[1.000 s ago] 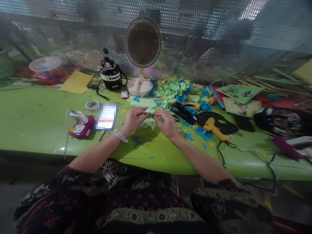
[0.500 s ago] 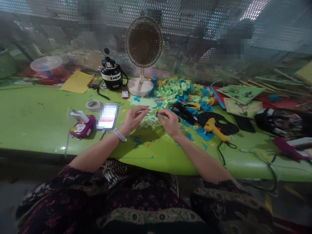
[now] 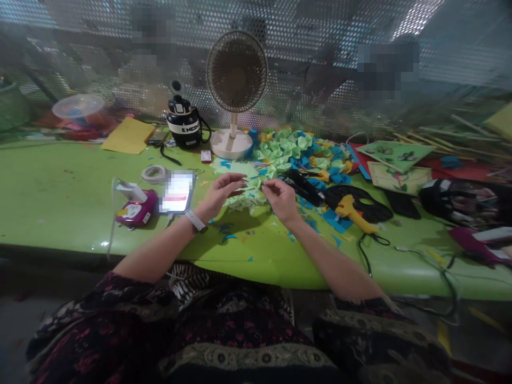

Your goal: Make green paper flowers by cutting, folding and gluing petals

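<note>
1. Left hand (image 3: 221, 193), with a white watch (image 3: 196, 220) at the wrist, hangs just over the green table (image 3: 60, 197). Its thumb and forefinger are pinched on the near edge of a small pale green paper piece (image 3: 254, 184). A phone (image 3: 177, 191) lies flat just to the left of that wrist.
2. That paper piece is held up between the two hands, a little above a loose heap of paper cutouts (image 3: 242, 202) of the same green.
3. It looks feather-light, thin and limp. I judge it will crease or tear under any firm squeeze and would slip away in a draught. It is best taken by its edges or corners with the fingertips only, leaving the middle alone.
4. On the far side of the paper piece, the right hand (image 3: 282, 200) meets it, fingertips closed on its other edge and the remaining fingers curled loosely.
5. Further right, a black stapler (image 3: 303, 185) lies near that hand. A yellow glue gun (image 3: 352, 209) rests beyond it, its cord trailing toward the table's front edge.
</note>
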Available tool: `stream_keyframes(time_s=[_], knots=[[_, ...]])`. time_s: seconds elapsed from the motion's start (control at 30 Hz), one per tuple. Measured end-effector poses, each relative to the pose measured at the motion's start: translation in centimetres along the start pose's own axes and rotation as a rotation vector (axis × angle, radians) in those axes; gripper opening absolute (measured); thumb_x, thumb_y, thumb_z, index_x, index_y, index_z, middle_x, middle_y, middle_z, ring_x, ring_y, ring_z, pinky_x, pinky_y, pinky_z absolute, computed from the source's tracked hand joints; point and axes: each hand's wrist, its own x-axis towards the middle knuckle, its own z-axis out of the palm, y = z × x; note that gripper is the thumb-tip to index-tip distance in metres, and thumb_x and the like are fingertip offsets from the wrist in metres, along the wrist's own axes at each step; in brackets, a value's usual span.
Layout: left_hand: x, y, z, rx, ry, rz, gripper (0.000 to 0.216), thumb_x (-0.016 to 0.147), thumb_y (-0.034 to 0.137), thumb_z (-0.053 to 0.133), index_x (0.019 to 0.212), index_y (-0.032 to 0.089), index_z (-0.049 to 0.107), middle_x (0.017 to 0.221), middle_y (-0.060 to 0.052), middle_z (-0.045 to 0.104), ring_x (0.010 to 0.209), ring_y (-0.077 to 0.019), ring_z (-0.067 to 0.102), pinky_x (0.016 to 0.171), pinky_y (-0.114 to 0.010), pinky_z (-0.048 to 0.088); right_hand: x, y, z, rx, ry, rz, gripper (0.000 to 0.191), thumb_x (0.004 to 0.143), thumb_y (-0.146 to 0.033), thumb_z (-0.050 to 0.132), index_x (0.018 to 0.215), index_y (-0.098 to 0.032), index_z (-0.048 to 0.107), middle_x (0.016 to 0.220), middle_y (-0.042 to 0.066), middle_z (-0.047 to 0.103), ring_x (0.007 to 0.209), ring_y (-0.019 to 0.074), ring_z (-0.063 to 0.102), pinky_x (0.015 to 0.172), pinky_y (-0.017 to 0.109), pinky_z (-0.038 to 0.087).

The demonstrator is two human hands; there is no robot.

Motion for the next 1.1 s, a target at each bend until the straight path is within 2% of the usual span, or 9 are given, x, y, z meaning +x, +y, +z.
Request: stream_keyframes(time_s=[0.53,0.8,0.97,1.1], knots=[[-0.1,0.1,0.1,-0.038,0.006,-0.053,0.022,0.076,0.027,0.072,0.095,0.018,0.070,0.099,-0.006,0.073,0.092,-0.0176,0.070,0.090,-0.036,0.057,-0.2,0.2,-0.1,-0.050,0.011,-0.063,0.020,0.081,-0.041,0.064,0.078,-0.021,0.064,0.080,0.003,0.070,0.077,0.0197,0.066,0.079,0.037,0.054],[-0.2,-0.1,0.1,-0.045,-0.017,-0.094,0.022,0.076,0.023,0.072,0.097,0.018,0.071,0.092,-0.004,0.071,0.083,-0.0148,0.070,0.086,-0.034,0.057,-0.6,-0.1,-0.2,-0.228,0.024,-0.235,0.019,0.088,-0.040,0.059,0.082,-0.023,0.066,0.088,0.005,0.072,0.085,0.0223,0.066,0.083,0.039,0.052],[-0.3,-0.4,0.2,0.009,-0.092,-0.068,0.025,0.075,0.021,0.072,0.100,0.018,0.072,0.080,0.000,0.069,0.071,-0.0109,0.067,0.083,-0.032,0.058,-0.7,0.0,0.0,-0.324,0.008,-0.357,0.018,0.091,-0.037,0.056,0.083,-0.025,0.067,0.088,0.005,0.073,0.087,0.0238,0.067,0.085,0.041,0.051],[-0.3,-0.8,0.3,0.166,-0.113,-0.013,0.030,0.073,0.022,0.074,0.102,0.017,0.075,0.087,-0.004,0.075,0.075,-0.0137,0.069,0.082,-0.033,0.058,-0.8,-0.4,0.1,-0.377,-0.022,-0.401,0.017,0.091,-0.034,0.055,0.083,-0.025,0.067,0.088,0.006,0.074,0.090,0.0247,0.067,0.086,0.042,0.051]])
